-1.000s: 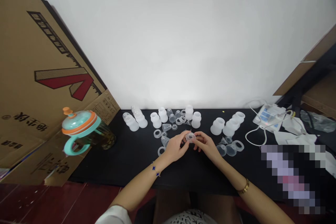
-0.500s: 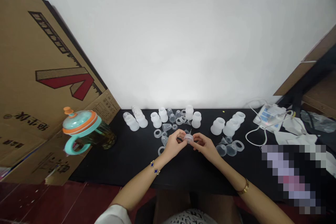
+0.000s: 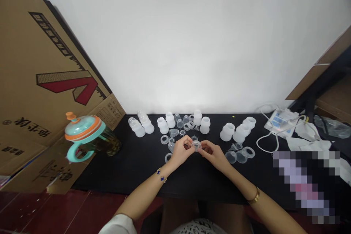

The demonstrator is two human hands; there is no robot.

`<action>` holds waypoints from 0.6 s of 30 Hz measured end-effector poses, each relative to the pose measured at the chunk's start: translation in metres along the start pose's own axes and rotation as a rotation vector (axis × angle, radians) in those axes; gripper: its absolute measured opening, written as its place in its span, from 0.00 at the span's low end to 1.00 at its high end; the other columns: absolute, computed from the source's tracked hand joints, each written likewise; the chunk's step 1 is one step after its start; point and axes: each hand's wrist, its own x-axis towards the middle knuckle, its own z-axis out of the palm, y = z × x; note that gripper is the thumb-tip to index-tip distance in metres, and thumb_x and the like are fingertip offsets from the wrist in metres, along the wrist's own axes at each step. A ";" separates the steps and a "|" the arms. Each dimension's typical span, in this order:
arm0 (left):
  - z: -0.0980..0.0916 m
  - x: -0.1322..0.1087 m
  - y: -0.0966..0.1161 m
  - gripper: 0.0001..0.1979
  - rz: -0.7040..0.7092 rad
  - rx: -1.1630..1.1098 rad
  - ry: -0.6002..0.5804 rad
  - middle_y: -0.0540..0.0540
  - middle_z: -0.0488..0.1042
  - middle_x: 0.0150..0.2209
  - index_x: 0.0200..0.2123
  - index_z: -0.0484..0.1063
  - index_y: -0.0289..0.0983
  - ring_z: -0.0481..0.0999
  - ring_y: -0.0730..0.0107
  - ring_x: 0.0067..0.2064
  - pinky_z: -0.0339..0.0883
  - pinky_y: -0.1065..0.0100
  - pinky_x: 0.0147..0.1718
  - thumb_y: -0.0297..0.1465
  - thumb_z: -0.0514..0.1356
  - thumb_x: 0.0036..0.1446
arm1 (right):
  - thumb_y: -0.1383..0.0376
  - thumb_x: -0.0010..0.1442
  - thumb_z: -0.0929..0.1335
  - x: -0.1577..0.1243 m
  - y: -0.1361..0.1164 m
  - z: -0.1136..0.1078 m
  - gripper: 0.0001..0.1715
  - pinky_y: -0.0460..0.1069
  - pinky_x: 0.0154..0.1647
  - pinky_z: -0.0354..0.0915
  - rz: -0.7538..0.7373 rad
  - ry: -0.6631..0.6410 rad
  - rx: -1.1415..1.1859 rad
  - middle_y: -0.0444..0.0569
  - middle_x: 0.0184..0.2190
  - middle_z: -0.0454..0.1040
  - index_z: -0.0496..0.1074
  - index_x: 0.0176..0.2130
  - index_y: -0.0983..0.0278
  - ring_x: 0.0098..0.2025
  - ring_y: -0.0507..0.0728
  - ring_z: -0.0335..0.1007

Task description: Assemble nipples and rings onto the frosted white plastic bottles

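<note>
Between my two hands is a translucent bottle collar ring (image 3: 196, 144) with a clear nipple in it, its round opening tilted toward me. My left hand (image 3: 182, 148) pinches its left side with thumb and fingers. On the other side, my right hand (image 3: 213, 153) grips the rim the same way. Left of my hands lie loose collar rings (image 3: 164, 139) and clear dome caps (image 3: 179, 123). White open-necked bottles (image 3: 205, 125) stand just behind. To the right are more clear caps (image 3: 241, 156) and a flat ring (image 3: 249, 152).
Two capped bottles (image 3: 136, 127) stand at the back left, near a big drink jug (image 3: 85, 131) and a cardboard box (image 3: 55, 80). More open bottles (image 3: 227, 132) stand at right. A white power strip (image 3: 282, 122) with cables lies at the far right of the black table (image 3: 131, 179).
The collar ring has tipped so its round opening now faces me, where before its side wall showed. My hands have barely shifted.
</note>
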 end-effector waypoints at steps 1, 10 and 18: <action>0.000 0.000 0.000 0.06 0.007 0.003 -0.002 0.55 0.69 0.23 0.30 0.66 0.37 0.68 0.75 0.25 0.58 0.74 0.25 0.29 0.63 0.51 | 0.50 0.62 0.69 0.000 -0.001 0.000 0.17 0.47 0.26 0.62 -0.005 0.000 -0.010 0.45 0.32 0.79 0.75 0.42 0.59 0.27 0.55 0.71; 0.001 -0.006 0.002 0.04 0.103 0.253 0.032 0.53 0.71 0.28 0.36 0.69 0.39 0.70 0.73 0.28 0.64 0.72 0.29 0.29 0.59 0.56 | 0.50 0.63 0.68 0.000 0.000 0.002 0.18 0.48 0.26 0.62 -0.027 0.017 -0.044 0.46 0.33 0.79 0.76 0.45 0.58 0.29 0.56 0.71; 0.003 -0.007 0.000 0.09 0.203 0.431 0.028 0.49 0.74 0.33 0.42 0.72 0.40 0.72 0.68 0.34 0.66 0.69 0.33 0.29 0.59 0.56 | 0.55 0.65 0.66 0.001 0.003 0.001 0.14 0.48 0.27 0.58 -0.052 0.011 -0.129 0.44 0.27 0.75 0.77 0.40 0.60 0.27 0.55 0.67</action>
